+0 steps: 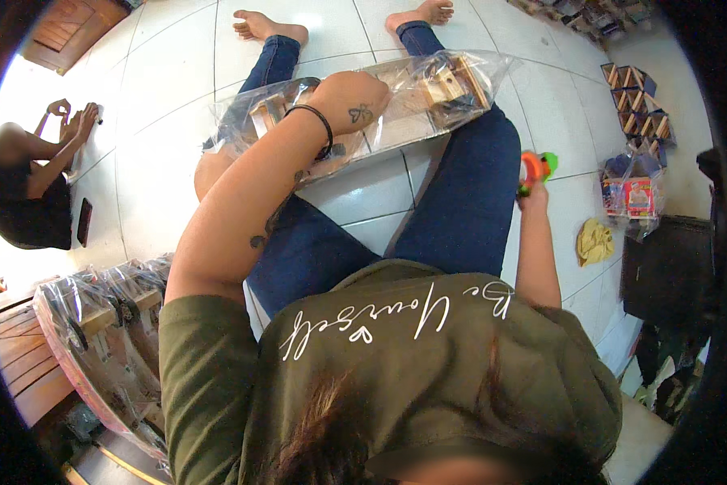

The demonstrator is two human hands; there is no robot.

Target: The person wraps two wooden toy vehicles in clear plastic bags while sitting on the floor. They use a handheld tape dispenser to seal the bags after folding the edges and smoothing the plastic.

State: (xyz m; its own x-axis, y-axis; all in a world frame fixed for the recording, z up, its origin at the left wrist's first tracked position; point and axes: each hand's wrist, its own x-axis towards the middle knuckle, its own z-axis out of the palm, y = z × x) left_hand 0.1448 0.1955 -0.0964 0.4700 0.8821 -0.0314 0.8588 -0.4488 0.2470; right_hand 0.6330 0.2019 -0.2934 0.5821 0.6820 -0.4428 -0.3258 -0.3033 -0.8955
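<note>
A long item wrapped in clear plastic (396,129) lies across my thighs, with light wooden blocks (450,85) showing at its ends. Over its middle is my left hand (351,101), closed, knuckles up and wrist bent, a dark band around the wrist. What its fingers grip is hidden beneath the hand. Out to the right, beside my right thigh, my right hand (533,196) is closed around an orange and green tape dispenser (539,167), held apart from the wrapped item and slightly blurred.
Several plastic-wrapped wooden pieces (105,323) stand at my left. At the right are a yellow cloth (594,242), a plastic bag (634,194), a black box (666,271) and stacked wooden pieces (638,101). Another person (28,186) sits on the tiled floor at far left, near a phone (84,222).
</note>
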